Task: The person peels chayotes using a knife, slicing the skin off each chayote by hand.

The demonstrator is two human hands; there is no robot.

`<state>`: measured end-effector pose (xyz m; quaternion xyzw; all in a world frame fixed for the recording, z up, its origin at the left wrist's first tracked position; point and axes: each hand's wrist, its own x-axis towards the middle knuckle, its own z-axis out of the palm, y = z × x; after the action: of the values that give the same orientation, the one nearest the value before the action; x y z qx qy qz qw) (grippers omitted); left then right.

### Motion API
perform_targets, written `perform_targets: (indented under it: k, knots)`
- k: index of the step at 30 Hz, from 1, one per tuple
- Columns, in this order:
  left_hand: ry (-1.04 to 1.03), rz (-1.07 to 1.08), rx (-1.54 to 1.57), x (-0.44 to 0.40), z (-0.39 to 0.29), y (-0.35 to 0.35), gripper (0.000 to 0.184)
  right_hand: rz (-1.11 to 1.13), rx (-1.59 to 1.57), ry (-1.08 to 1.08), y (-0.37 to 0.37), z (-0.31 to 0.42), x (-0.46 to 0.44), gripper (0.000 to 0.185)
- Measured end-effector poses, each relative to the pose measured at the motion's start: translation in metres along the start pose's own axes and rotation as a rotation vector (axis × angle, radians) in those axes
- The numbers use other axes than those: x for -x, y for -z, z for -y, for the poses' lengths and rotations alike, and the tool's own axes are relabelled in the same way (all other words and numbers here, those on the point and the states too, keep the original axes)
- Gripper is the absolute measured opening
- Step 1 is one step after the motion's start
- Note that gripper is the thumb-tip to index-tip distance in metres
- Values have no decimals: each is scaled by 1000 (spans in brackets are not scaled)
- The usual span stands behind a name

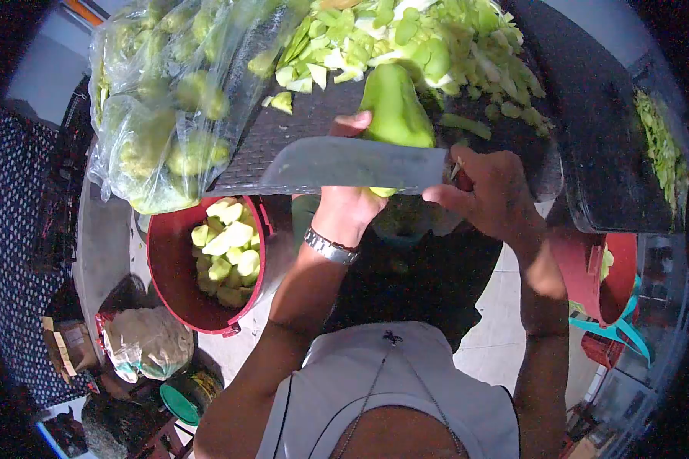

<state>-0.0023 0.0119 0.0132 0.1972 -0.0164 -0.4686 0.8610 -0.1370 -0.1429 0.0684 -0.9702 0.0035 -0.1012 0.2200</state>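
Bright light falls on the green vegetable (396, 107), while fisheye distortion bends the dark, grainy edges.

Food-preparation area — knife (352, 166), heaped vegetable cuttings (413, 34), red bucket (168, 279) (pale pieces (233, 241) inside), bagged produce (157, 138)

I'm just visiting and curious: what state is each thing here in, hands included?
Left hand: holding the green vegetable.
Right hand: closed on the knife's handle.
Knife: blade across the vegetable's lower part.
Green vegetable: partly hidden by the blade.
Cut pieces: heaped loosely.
Clear bag: bulging with vegetables.
Red bucket: open, partly filled with pale chunks.
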Motion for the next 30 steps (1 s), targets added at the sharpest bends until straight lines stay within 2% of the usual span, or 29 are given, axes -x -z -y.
perform_targets:
  k: [1, 3, 4, 6, 8, 11, 14, 17, 20, 23, 26, 29, 30]
  knots:
    - [10, 23, -9, 0, -1, 1, 51, -26, -13, 37, -1, -9, -3, 54]
    - [-31, 25, -25, 8, -5, 0, 55, -190, 171, 134, -13, -53, -1, 55]
    - [-22, 16, -89, 10, -10, -7, 59, -338, 380, 207, -28, -103, 3, 52]
    - [-14, 78, -45, 12, -14, -5, 60, -414, 464, 146, -25, -119, -3, 44]
    - [-35, 82, -31, 12, -14, -3, 61, -241, 198, -129, -5, -73, -7, 38]
    - [-35, 8, -38, 6, -14, -5, 58, -36, -20, -337, 3, -36, -15, 45]
    - [-71, -43, -85, 5, -11, -7, 62, -49, -83, -326, 3, -5, -20, 51]
    - [-72, -53, -128, 2, -10, -3, 57, -103, -28, -358, -14, -7, -32, 54]
    - [-66, -66, -106, 2, -8, -11, 53, -248, -26, -381, -32, -12, -46, 58]
    - [-106, -102, -106, -4, -10, -20, 52, -336, -23, -301, -26, -8, -61, 63]
    - [-107, -85, -97, -10, -20, -17, 51, -216, -128, -365, -6, 20, -59, 67]
    - [-131, -142, -66, -7, -25, -20, 51, -264, -1, -469, -11, 7, -69, 70]
    - [-145, -111, -78, -7, -27, -17, 52, -285, -26, -549, -9, -3, -77, 65]
